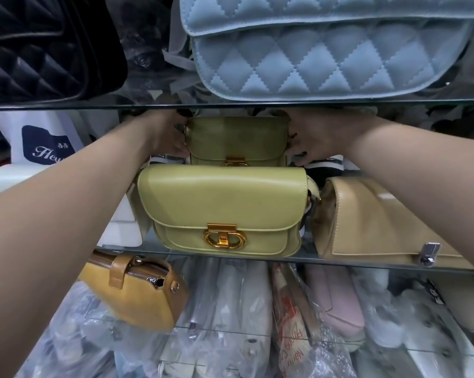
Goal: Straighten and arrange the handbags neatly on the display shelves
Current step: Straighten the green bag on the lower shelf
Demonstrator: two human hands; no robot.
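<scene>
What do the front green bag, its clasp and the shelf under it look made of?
Front green bag: smooth leather or imitation, cannot tell which; soft sheen, stitched flap edge. Clasp: gold-toned metal, judging by bright glints. Shelf: clear glass; greenish edge, wrapped goods visible through it.

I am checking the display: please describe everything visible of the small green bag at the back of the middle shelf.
The rear green bag is olive-green, smooth and leather-like, with a flap and a gold clasp. It is upright, facing front, at the back of the middle glass shelf, behind the front green bag, which hides its bottom and part of the clasp. The left hand and the right hand grip its two sides.
</scene>
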